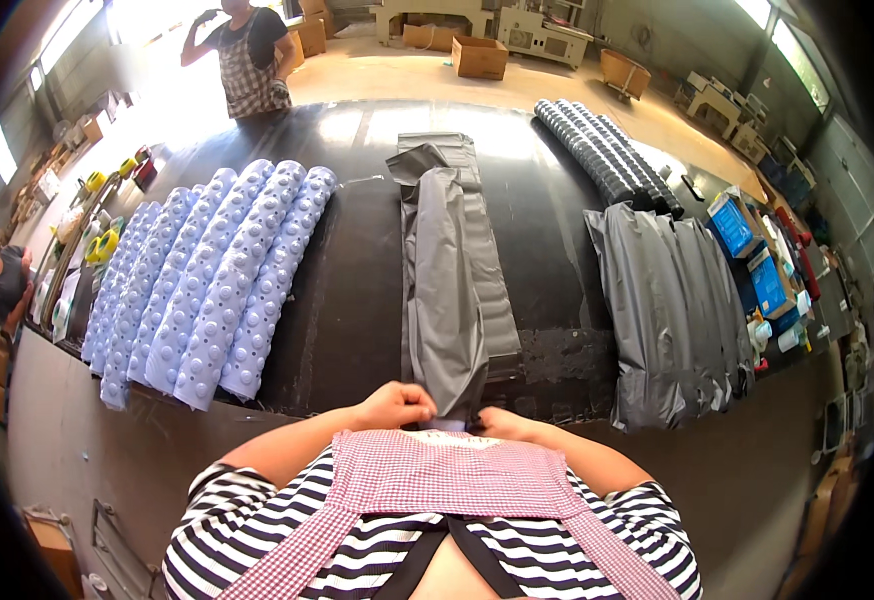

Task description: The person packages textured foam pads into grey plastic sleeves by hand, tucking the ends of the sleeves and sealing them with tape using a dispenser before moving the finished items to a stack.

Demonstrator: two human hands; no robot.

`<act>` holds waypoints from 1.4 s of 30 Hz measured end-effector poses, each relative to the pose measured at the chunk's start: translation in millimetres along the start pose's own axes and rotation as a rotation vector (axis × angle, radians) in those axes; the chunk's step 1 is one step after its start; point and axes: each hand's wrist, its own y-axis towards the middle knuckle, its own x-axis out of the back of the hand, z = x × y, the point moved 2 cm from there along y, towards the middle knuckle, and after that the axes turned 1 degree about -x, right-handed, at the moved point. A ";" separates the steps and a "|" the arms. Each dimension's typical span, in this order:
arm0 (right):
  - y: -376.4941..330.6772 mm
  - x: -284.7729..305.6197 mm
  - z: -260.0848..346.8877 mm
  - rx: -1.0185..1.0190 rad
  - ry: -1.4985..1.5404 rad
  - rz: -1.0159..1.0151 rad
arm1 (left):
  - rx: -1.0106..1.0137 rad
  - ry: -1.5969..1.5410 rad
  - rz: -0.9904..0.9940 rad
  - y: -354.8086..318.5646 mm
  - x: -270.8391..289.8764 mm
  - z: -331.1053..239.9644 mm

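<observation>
A long grey plastic bag lies lengthwise before me, its near end at my apron. My left hand is closed with curled fingers at the left edge of that end. At the opposite edge my right hand is closed too, its fingertips partly hidden. Between the hands a small pale bluish patch shows at the bag's mouth; what it belongs to is hard to make out. Beneath the bag lie more flat grey bags, stacked and reaching toward the far edge.
Light blue bumpy rolled mats lie side by side on the dark table at left. To the right are several filled grey bags, black-and-grey rolls and blue boxes. A person in a checked apron stands across the table.
</observation>
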 end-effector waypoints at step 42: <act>-8.2 -43.6 -30.0 0.124 0.406 -0.523 | -0.215 0.467 -0.476 6.6 -79.3 -20.7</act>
